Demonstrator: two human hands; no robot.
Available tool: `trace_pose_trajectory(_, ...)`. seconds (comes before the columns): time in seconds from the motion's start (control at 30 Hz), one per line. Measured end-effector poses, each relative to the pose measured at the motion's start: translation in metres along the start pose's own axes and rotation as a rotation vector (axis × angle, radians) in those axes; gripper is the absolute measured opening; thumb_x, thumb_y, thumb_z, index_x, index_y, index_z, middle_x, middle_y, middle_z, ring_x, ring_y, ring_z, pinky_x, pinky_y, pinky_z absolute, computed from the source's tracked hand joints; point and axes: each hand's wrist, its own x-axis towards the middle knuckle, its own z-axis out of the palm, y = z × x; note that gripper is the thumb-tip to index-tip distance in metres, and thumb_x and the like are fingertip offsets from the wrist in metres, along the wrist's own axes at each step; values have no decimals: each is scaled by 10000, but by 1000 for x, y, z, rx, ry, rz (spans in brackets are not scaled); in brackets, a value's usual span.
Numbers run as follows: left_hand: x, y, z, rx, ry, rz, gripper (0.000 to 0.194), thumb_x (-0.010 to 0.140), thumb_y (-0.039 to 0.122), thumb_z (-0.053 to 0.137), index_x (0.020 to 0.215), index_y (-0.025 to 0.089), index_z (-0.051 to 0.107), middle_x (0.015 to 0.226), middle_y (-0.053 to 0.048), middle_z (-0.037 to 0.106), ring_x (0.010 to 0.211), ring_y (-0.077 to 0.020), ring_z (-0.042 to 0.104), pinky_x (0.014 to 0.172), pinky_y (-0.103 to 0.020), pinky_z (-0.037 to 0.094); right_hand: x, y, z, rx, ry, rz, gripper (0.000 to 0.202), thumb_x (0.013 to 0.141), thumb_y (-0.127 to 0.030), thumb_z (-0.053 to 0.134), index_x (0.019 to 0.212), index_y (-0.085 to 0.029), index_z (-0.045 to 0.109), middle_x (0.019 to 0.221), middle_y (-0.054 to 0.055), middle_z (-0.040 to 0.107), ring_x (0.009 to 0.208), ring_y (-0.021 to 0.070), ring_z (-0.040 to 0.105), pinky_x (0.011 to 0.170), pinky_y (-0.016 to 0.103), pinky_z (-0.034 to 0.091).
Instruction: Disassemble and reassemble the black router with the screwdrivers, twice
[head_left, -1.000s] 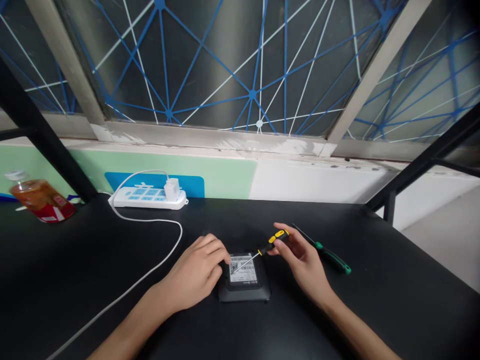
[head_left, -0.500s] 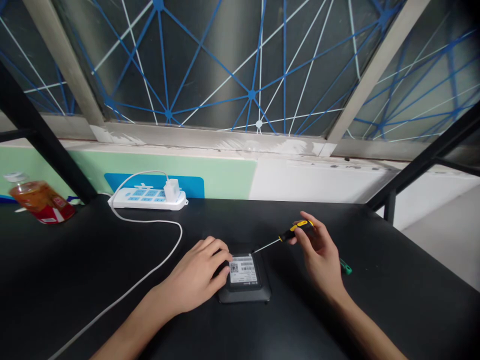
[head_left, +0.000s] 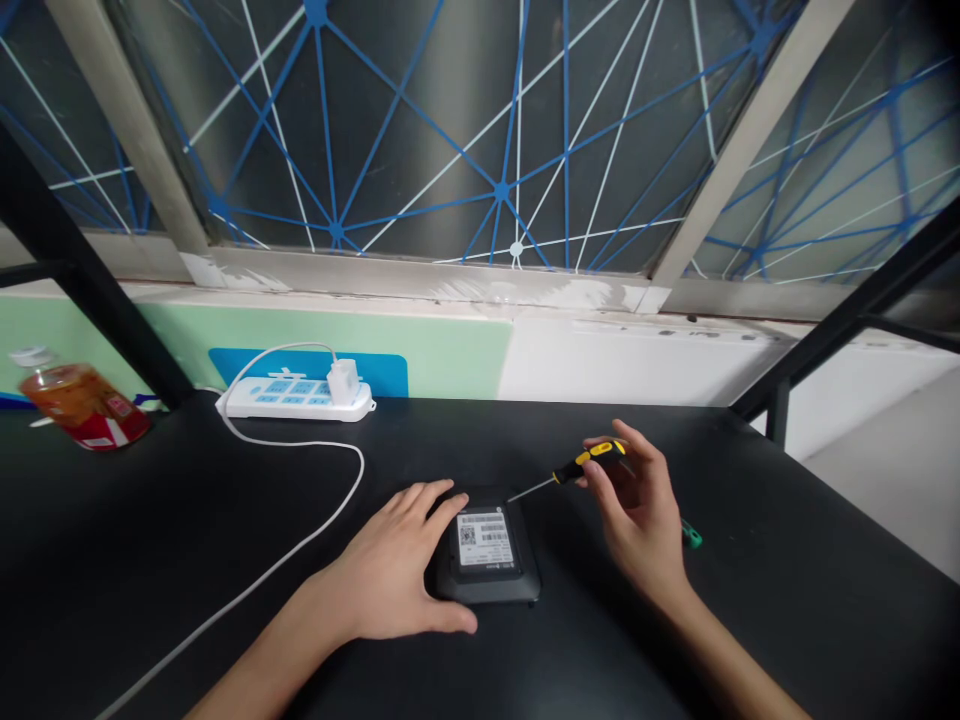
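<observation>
A flat black device [head_left: 529, 580] lies on the black table with its labelled face up; a white label [head_left: 486, 540] with a QR code and print covers its middle. My left hand [head_left: 397, 565] is spread around the device's left side, the fingertips at its far left corner and the thumb stretched out past its near edge. Between the thumb and fingers of my right hand [head_left: 641, 510] is a black and yellow screwdriver [head_left: 592, 462]. Its thin shaft slants down to the left, the tip at the device's far right corner. Whether the tip sits in a screw is too small to tell.
Behind my right wrist a green tool handle [head_left: 691, 535] shows in part. A white power strip [head_left: 300, 400] with a plugged-in charger [head_left: 343, 381] stands by the wall, and its white cable [head_left: 300, 545] runs across the left side. A tilted bottle [head_left: 82, 400] is far left.
My left hand has opened: its thumb moved from the device's left side down past the near edge, and the fingers spread. The screwdriver handle has shifted slightly left and stays in my right hand.
</observation>
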Motion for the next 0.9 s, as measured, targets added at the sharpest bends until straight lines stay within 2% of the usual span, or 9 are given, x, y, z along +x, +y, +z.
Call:
trace_pose_trajectory(0.13, 0, -1, 3, -1, -15, 10, 1027, 670, 592, 778, 1508, 231, 307, 1570, -140, 302, 1412, -394, 323, 1138, -567, 318, 4, -5, 4, 16, -12, -48, 357, 897, -277, 633, 1239, -327, 541, 1229, 58, 639, 998, 221, 683, 935, 457, 536)
trace_pose_trajectory(0.27, 0, -1, 4, -14, -7, 19, 1005, 689, 563, 775, 1511, 237, 297, 1571, -133, 301, 1415, -394, 320, 1133, -562, 336, 11, -14, 13, 30, -82, -64, 378, 950, -266, 537, 1322, -332, 516, 1381, 61, 568, 1159, 248, 633, 1024, 480, 481)
trace_pose_trajectory(0.4, 0, -2, 5, -14, -5, 24, 995, 691, 568, 770, 1508, 243, 304, 1573, -135, 299, 1417, -396, 317, 1127, -572, 339, 15, -16, 23, 67, -138, -76, 445, 964, -237, 492, 1393, -349, 457, 1424, 50, 528, 1237, 252, 588, 1059, 478, 461)
trace_pose_trajectory(0.5, 0, -3, 6, -20, -9, 23, 1012, 683, 573, 778, 1512, 244, 299, 1582, -143, 281, 1423, -405, 303, 1130, -587, 327, 15, -13, 28, 103, -127, -92, 478, 949, -234, 520, 1402, -358, 428, 1393, 56, 534, 1164, 243, 631, 1018, 475, 497)
trace_pose_trajectory(0.6, 0, -4, 6, -25, -20, 16, 1019, 683, 576, 779, 1516, 249, 292, 1588, -138, 270, 1431, -409, 286, 1136, -594, 315, 13, -7, 28, 135, -56, -76, 555, 919, -243, 582, 1410, -394, 372, 1280, 45, 576, 978, 209, 681, 911, 448, 555)
trace_pose_trajectory(0.73, -1, -5, 6, -21, -38, 5, 1026, 693, 581, 772, 1528, 259, 269, 1602, -126, 244, 1442, -406, 263, 1142, -587, 308, 8, 0, 20, -30, 72, -129, 422, 836, -263, 703, 1229, -341, 570, 1064, 30, 562, 802, 168, 595, 750, 360, 561)
trace_pose_trajectory(0.8, -1, -4, 6, -18, -48, -6, 1031, 694, 584, 770, 1531, 256, 264, 1605, -126, 237, 1446, -403, 257, 1147, -580, 304, 5, 2, 16, -29, 66, -126, 356, 865, -284, 670, 1209, -333, 592, 1081, 39, 543, 812, 169, 594, 726, 347, 559)
trace_pose_trajectory(0.9, -1, -3, 5, -12, -62, -13, 1034, 693, 584, 771, 1532, 254, 265, 1604, -128, 239, 1447, -399, 255, 1152, -582, 293, 0, 0, 15, 80, -25, -55, 396, 958, -309, 519, 1350, -363, 493, 1265, 65, 527, 972, 210, 660, 864, 417, 555)
